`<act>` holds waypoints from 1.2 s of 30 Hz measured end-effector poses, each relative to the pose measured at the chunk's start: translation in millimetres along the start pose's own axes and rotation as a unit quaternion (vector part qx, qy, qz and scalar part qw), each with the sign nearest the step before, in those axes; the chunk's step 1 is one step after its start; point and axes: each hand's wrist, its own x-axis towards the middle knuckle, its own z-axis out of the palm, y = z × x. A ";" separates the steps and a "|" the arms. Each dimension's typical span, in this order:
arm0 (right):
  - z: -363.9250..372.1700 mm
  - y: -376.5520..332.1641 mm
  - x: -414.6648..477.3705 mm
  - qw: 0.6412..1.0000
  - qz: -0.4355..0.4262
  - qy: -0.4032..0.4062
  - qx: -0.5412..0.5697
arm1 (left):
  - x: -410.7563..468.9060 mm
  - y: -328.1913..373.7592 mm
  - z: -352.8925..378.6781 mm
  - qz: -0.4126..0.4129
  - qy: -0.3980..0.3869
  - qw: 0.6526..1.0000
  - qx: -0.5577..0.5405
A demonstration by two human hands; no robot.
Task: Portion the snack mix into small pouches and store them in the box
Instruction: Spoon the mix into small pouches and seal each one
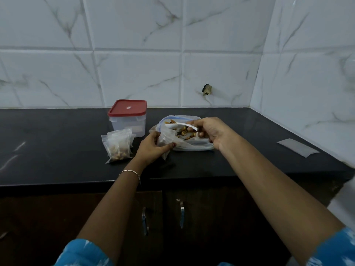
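A large clear bag of snack mix (189,144) lies open on the black counter (57,150). My left hand (151,147) grips a small clear pouch (166,138) against the bag's left side. My right hand (208,131) holds a white spoon (184,125) over the mix in the bag's mouth. Two or three filled pouches (118,145) stand together left of my left hand. Behind them sits a clear box with a red lid (128,116), its lid on.
A flat grey pouch or strip (296,147) lies at the counter's right side near the tiled wall. The counter edge runs across below my wrists, with dark cabinet doors and two metal handles (181,214) under it.
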 end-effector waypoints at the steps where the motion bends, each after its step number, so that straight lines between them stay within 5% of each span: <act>1: 0.6 0.2 -1.5 1.000 -0.005 0.001 -0.013 | -0.3 0.4 0.2 0.003 0.007 1.000 -0.007; 8: 13.5 2.3 -8.7 0.991 -0.076 -0.009 -0.110 | -1.0 -0.8 0.2 0.008 0.019 0.999 -0.032; 10: 18.3 5.2 -9.1 0.966 -0.142 0.005 -0.215 | -0.8 -0.7 0.5 0.009 0.023 0.999 -0.031; 13: 23.8 10.4 -8.9 0.844 -0.270 0.052 -0.460 | -0.1 -1.7 1.7 0.015 0.034 0.998 -0.045; 19: 27.3 16.4 -11.1 0.650 -0.457 0.108 -0.597 | -1.8 -0.2 1.9 0.017 0.048 0.997 -0.065; 25: 19.7 25.2 -3.8 0.548 -0.537 0.163 -0.620 | -3.3 2.4 1.4 0.015 0.048 0.996 -0.071; 32: 14.2 30.7 -2.4 0.570 -0.556 0.172 -0.580 | -1.4 0.5 0.8 0.011 0.045 0.996 -0.076; 34: 14.0 32.3 -3.1 0.617 -0.542 0.176 -0.543 | -1.5 -0.5 0.6 0.009 0.049 0.995 -0.081; 36: 13.5 33.2 -5.1 0.709 -0.498 0.182 -0.464 | -1.7 -1.2 0.0 0.008 0.048 0.996 -0.081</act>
